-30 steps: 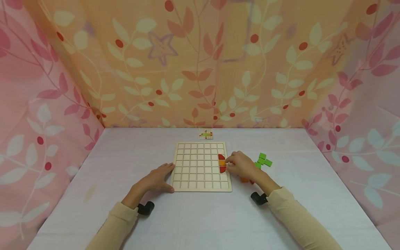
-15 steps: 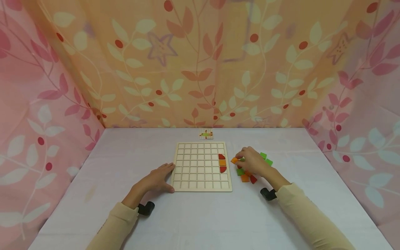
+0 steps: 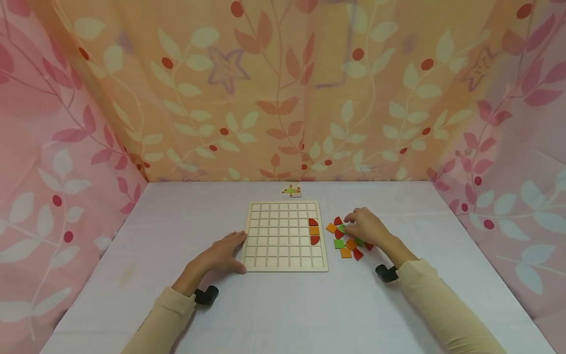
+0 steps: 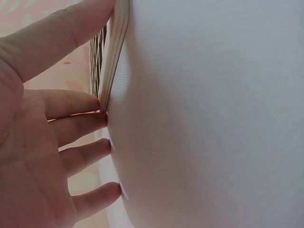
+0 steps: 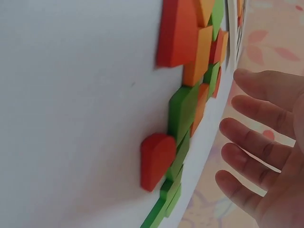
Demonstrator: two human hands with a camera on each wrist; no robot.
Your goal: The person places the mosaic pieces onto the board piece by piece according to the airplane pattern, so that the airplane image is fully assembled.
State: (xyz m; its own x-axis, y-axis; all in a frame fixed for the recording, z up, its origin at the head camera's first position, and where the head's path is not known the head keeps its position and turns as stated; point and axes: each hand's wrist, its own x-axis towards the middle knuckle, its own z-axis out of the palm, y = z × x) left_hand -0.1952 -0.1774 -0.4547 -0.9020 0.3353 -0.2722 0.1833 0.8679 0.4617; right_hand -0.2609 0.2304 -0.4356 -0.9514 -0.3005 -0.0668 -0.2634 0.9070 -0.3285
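A pale wooden grid board [image 3: 283,250] lies on the table. Its rightmost column holds an orange square tile [image 3: 314,230] between two red rounded tiles, one above [image 3: 313,222] and one below [image 3: 315,240]. Against the board's left edge rests my left hand [image 3: 224,251], thumb and fingers spread; the left wrist view has fingertips [image 4: 97,104] right at the wooden edge. My right hand [image 3: 369,230] hovers over the loose tiles, fingers relaxed and nothing between them in the right wrist view. Near it lie a red tile [image 5: 157,161], a green tile [image 5: 183,111] and an orange square [image 3: 331,228].
A small card [image 3: 291,190] with a coloured grid pattern lies beyond the board. More loose tiles, such as an orange one [image 3: 346,253] and a green one [image 3: 338,244], spread right of the board. A floral curtain [image 3: 283,98] stands behind the white table.
My right hand has moved from the board's right edge rightward over the loose tiles. The orange square that was at its fingertips half a second ago now lies apart from them. My left hand stays put.
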